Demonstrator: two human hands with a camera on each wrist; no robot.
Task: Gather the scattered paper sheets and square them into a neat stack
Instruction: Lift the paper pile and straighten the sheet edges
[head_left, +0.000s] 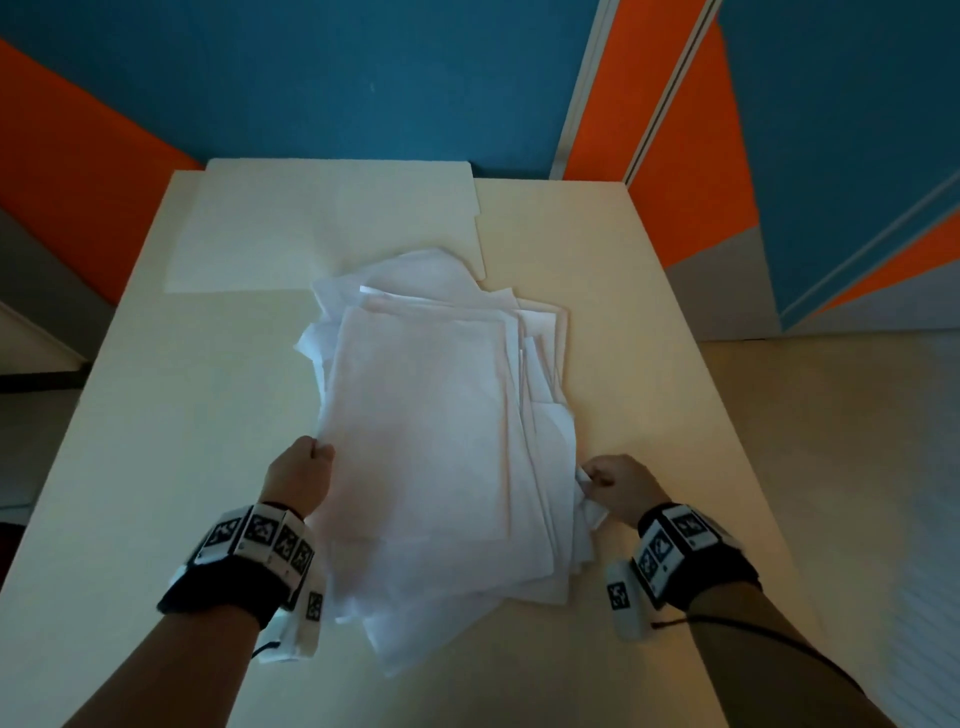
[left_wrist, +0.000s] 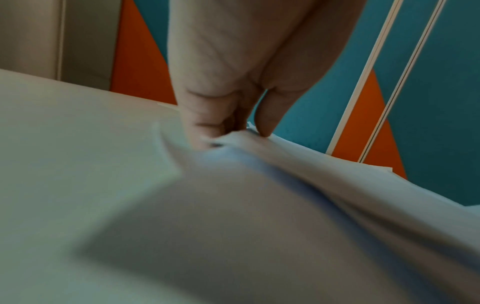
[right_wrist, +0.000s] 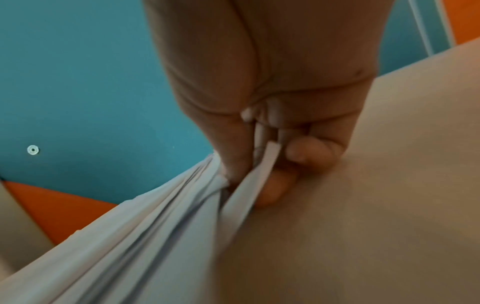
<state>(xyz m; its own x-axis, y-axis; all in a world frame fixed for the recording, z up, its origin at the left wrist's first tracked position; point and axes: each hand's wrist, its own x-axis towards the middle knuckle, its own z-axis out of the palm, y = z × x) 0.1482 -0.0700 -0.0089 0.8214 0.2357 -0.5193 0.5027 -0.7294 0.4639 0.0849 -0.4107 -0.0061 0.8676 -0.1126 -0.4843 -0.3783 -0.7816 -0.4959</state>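
A loose, uneven pile of white paper sheets (head_left: 431, 426) lies in the middle of the table, its edges fanned and not aligned. My left hand (head_left: 306, 467) pinches the pile's left edge; in the left wrist view the thumb and fingers (left_wrist: 207, 127) close on the paper sheets (left_wrist: 285, 164). My right hand (head_left: 608, 483) grips the pile's right edge, and the right wrist view shows its fingers (right_wrist: 239, 156) curled round several bunched sheets (right_wrist: 161, 226). The pile's edges look lifted a little off the table between both hands.
The white table (head_left: 649, 322) has another flat white sheet or board (head_left: 311, 228) at its far left, partly under the pile. Blue and orange walls (head_left: 363, 78) stand close behind the far edge. Floor (head_left: 857, 467) shows to the right.
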